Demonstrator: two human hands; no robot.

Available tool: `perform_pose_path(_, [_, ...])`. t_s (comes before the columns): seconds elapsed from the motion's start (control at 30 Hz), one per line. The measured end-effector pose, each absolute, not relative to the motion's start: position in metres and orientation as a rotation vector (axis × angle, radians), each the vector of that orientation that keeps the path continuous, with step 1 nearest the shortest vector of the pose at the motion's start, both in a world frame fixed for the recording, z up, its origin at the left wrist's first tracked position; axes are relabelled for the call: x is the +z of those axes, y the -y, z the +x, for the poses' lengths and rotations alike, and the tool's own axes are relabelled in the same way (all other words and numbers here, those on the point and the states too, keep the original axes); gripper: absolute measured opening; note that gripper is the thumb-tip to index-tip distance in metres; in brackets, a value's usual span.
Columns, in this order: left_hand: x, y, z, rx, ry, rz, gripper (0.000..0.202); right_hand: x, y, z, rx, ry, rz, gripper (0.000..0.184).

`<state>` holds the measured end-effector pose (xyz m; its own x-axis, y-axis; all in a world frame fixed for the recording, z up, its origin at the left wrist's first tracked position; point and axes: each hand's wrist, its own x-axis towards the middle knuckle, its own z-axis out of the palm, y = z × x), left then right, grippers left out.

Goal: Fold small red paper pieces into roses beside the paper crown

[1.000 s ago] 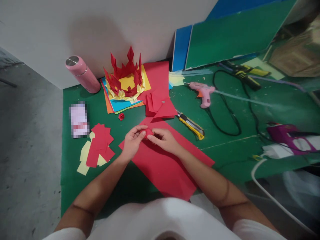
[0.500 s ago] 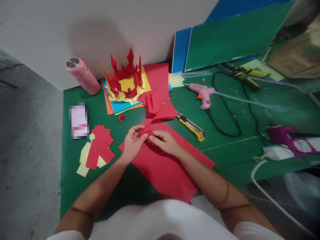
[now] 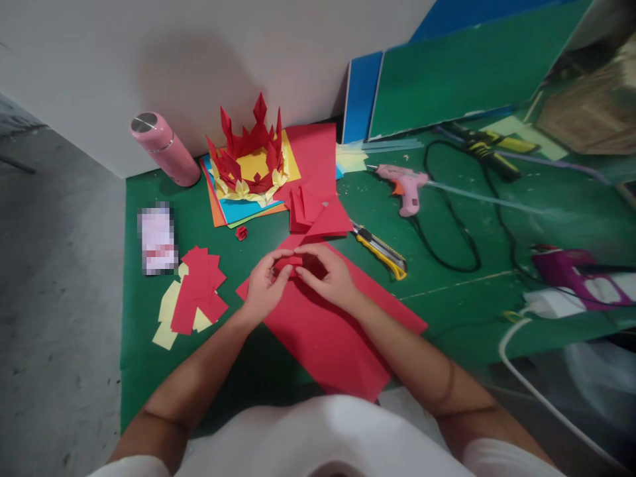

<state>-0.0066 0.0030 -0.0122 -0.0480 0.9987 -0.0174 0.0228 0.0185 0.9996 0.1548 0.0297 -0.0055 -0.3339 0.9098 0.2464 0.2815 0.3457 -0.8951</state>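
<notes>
A small piece of folded red paper (image 3: 292, 264) is held between my two hands, above a large red paper sheet (image 3: 342, 338). My left hand (image 3: 265, 281) pinches its left side with thumb and fingers. On the other side, my right hand (image 3: 328, 275) grips it, fingers curved over the top edge and thumb below. Fingers partly cover the folds. Just beyond my hands lie folded red paper pieces (image 3: 318, 215). A little red paper rose (image 3: 241, 233) rests on the green table to the left of them.
A red and yellow paper crown (image 3: 248, 162) stands on coloured sheets, near a pink bottle (image 3: 171, 149). Left are a blurred-out phone (image 3: 158, 238) and paper strips (image 3: 199, 291). A yellow cutter (image 3: 380, 250), pink glue gun (image 3: 405, 187) with cord, and power strip (image 3: 551, 301) lie right.
My right fingers have moved up over the top of the folded paper, meeting the left fingertips. The paper now shows a narrower face. Other objects look unmoved.
</notes>
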Motion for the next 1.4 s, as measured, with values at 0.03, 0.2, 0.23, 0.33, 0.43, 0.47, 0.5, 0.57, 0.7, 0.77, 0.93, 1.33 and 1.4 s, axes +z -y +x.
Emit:
perform_pose_path(0.03, [-0.0130,-0.0031,-0.0068,1.228,-1.268,1.163,0.027,-0.0048,-0.0304,0.1554,0.947,1.851,-1.049,0.020])
perform_pose_path(0.2, [-0.0147,-0.0038,-0.0078,1.223,-1.280,1.038,0.038,-0.0048,-0.0318,0.1561,0.850,1.887,-1.058,0.017])
perform_pose_path(0.23, [-0.0145,-0.0038,-0.0077,1.209,-1.269,1.039,0.037,-0.0053,-0.0316,0.1560,0.841,1.877,-1.071,0.017])
perform_pose_path(0.33, [-0.0141,-0.0031,-0.0063,1.184,-1.231,1.053,0.035,-0.0066,-0.0308,0.1558,0.821,1.844,-1.090,0.015])
perform_pose_path(0.43, [-0.0143,-0.0019,-0.0040,1.188,-1.184,1.016,0.042,-0.0061,-0.0307,0.1560,0.802,1.835,-1.101,0.015])
perform_pose_path(0.47, [-0.0144,-0.0016,-0.0034,1.181,-1.167,0.993,0.044,-0.0055,-0.0308,0.1560,0.799,1.835,-1.102,0.015])
perform_pose_path(0.5, [-0.0143,-0.0014,-0.0030,1.170,-1.154,0.970,0.045,-0.0046,-0.0309,0.1559,0.799,1.837,-1.101,0.014])
perform_pose_path(0.57, [-0.0136,-0.0014,-0.0026,1.153,-1.153,0.939,0.043,-0.0026,-0.0309,0.1555,0.803,1.837,-1.091,0.013])
perform_pose_path(0.7, [-0.0117,-0.0021,-0.0024,1.163,-1.183,0.936,0.038,-0.0001,-0.0307,0.1547,0.819,1.812,-1.091,0.012])
perform_pose_path(0.77, [-0.0112,-0.0029,-0.0022,1.183,-1.187,0.948,0.036,-0.0003,-0.0310,0.1554,0.842,1.805,-1.104,0.012])
perform_pose_path(0.93, [-0.0115,-0.0057,-0.0034,1.230,-1.171,0.952,0.038,-0.0032,-0.0325,0.1586,0.803,1.837,-1.082,0.011])
perform_pose_path(1.33, [-0.0126,-0.0054,-0.0061,1.244,-1.243,1.039,0.039,-0.0051,-0.0316,0.1577,0.711,1.873,-1.075,0.013])
perform_pose_path(1.4, [-0.0127,-0.0055,-0.0056,1.248,-1.243,1.070,0.040,-0.0054,-0.0321,0.1582,0.661,1.884,-1.051,0.012])
